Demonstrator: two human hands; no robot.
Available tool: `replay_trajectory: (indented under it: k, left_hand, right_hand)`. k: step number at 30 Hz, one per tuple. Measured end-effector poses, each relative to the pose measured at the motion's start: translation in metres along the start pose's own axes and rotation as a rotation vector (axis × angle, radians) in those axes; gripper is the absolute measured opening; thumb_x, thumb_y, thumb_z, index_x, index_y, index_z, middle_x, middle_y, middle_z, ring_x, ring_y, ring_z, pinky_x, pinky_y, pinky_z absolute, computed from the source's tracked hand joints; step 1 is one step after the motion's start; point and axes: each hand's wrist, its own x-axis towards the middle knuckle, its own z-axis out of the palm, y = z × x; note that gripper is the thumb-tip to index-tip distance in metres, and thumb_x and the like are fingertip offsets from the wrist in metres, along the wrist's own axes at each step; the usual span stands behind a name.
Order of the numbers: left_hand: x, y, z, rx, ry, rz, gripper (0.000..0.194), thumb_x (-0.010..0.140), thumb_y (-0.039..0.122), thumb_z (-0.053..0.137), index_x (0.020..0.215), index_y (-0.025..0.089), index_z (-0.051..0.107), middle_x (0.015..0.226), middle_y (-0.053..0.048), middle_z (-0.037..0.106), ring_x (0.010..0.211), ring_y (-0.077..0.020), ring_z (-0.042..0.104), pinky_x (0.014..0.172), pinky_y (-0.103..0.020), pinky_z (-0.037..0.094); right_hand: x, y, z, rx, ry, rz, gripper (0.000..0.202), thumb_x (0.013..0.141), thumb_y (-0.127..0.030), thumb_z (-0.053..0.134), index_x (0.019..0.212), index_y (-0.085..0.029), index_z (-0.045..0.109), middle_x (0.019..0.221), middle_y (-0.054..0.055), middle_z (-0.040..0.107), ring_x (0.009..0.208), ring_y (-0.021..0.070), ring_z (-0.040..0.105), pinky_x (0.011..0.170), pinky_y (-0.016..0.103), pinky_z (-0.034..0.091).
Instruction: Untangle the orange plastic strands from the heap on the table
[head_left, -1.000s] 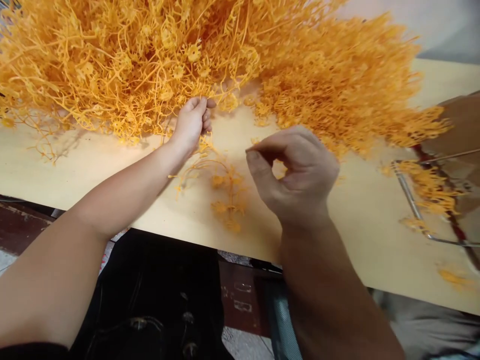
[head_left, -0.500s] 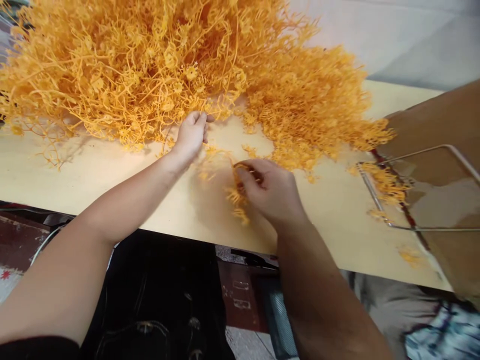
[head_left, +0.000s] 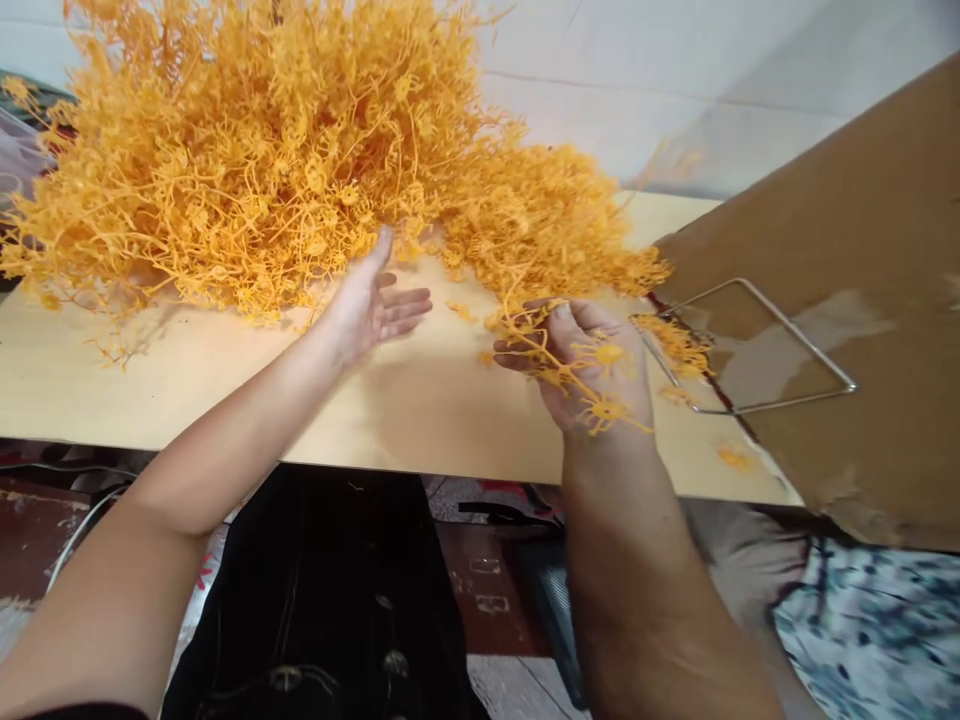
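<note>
My left hand point(head_left: 375, 305) is open over the table in front of the large pile, thumb up and fingers spread, with nothing in it. Between thumb and fingers, my right hand point(head_left: 589, 350) pinches a branching orange plastic flower stem point(head_left: 566, 375); its small flower heads hang across the palm and wrist. Behind both hands rises a tall heap of tangled orange plastic flower stems point(head_left: 247, 190). A lower mound of orange pieces point(head_left: 540, 220) adjoins it on the right, just beyond my right hand.
At the right, a brown cardboard box point(head_left: 862, 250) stands against the pale table point(head_left: 465, 420), with a bent metal wire frame point(head_left: 795, 405) against it. Loose orange pieces point(head_left: 679, 345) lie by the wire. Someone's patterned clothing point(head_left: 870, 630) shows at the lower right.
My left hand has drawn back from the pile and opened. My right hand has turned palm up, lifting the stem into clearer view. The view has shifted to the right.
</note>
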Motion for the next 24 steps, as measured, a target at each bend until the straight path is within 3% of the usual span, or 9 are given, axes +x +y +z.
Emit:
replay_trajectory:
  k: [3, 6, 9, 11, 14, 18, 24]
  left_hand:
    - [-0.017, -0.006, 0.008, 0.11, -0.088, -0.063, 0.047, 0.07, 0.055, 0.061, 0.091, 0.013, 0.061, 0.086, -0.012, 0.064, 0.082, -0.0182, 0.06, 0.064, -0.023, 0.042]
    - [-0.019, -0.017, 0.02, 0.226, -0.095, -0.027, 0.03, 0.073, 0.041, 0.062, 0.085, 0.014, 0.065, 0.08, -0.006, 0.064, 0.075, -0.0122, 0.057, 0.066, -0.02, 0.04]
    - [-0.015, -0.023, 0.027, 0.131, -0.117, 0.023, 0.015, 0.081, 0.024, 0.054, 0.082, 0.012, 0.064, 0.074, -0.002, 0.063, 0.069, -0.0081, 0.056, 0.072, -0.022, 0.04]
    - [-0.013, -0.023, 0.026, 0.084, -0.093, 0.007, 0.012, 0.081, 0.019, 0.054, 0.079, 0.012, 0.063, 0.07, 0.0, 0.061, 0.064, -0.0064, 0.055, 0.072, -0.023, 0.04]
    - [-0.014, -0.021, 0.019, 0.151, -0.026, -0.073, 0.013, 0.078, 0.025, 0.058, 0.076, 0.013, 0.063, 0.06, 0.004, 0.057, 0.053, -0.0041, 0.047, 0.063, -0.021, 0.036]
    - [-0.017, -0.017, 0.012, 0.186, -0.047, -0.116, 0.018, 0.081, 0.023, 0.055, 0.068, 0.012, 0.059, 0.057, 0.003, 0.055, 0.053, -0.0046, 0.047, 0.059, -0.02, 0.036]
    - [-0.013, -0.015, 0.013, 0.174, 0.028, -0.03, 0.016, 0.081, 0.016, 0.053, 0.066, 0.014, 0.05, 0.052, 0.006, 0.045, 0.046, -0.0039, 0.041, 0.053, -0.019, 0.032]
  right_hand:
    - [-0.002, 0.004, 0.009, 0.045, -0.054, 0.013, 0.027, 0.07, -0.044, 0.065, 0.079, -0.021, 0.057, 0.068, -0.002, 0.06, 0.052, 0.0125, 0.06, 0.048, 0.029, 0.053]
    - [-0.006, 0.007, 0.023, -0.019, -0.165, -0.017, 0.024, 0.075, -0.045, 0.06, 0.082, -0.022, 0.058, 0.074, 0.0, 0.063, 0.063, 0.0129, 0.062, 0.058, 0.029, 0.054]
    - [-0.009, 0.011, 0.035, -0.189, -0.219, -0.135, 0.028, 0.077, -0.048, 0.056, 0.086, -0.021, 0.059, 0.083, 0.002, 0.065, 0.073, 0.0137, 0.063, 0.065, 0.029, 0.054]
    - [-0.01, 0.015, 0.039, -0.347, -0.201, -0.246, 0.031, 0.078, -0.048, 0.055, 0.09, -0.02, 0.061, 0.085, 0.004, 0.065, 0.074, 0.0145, 0.062, 0.067, 0.03, 0.054]
    - [-0.009, 0.023, 0.039, -0.544, -0.18, -0.337, 0.031, 0.078, -0.046, 0.054, 0.092, -0.02, 0.062, 0.084, 0.006, 0.066, 0.069, 0.0162, 0.061, 0.062, 0.032, 0.052]
    - [-0.007, 0.029, 0.04, -0.636, -0.162, -0.345, 0.035, 0.077, -0.049, 0.053, 0.091, -0.019, 0.061, 0.079, 0.009, 0.063, 0.064, 0.0193, 0.059, 0.057, 0.035, 0.048]
    - [-0.01, 0.024, 0.047, -0.749, -0.178, -0.269, 0.04, 0.079, -0.054, 0.044, 0.088, -0.018, 0.057, 0.064, 0.004, 0.059, 0.057, 0.0181, 0.056, 0.057, 0.035, 0.045]
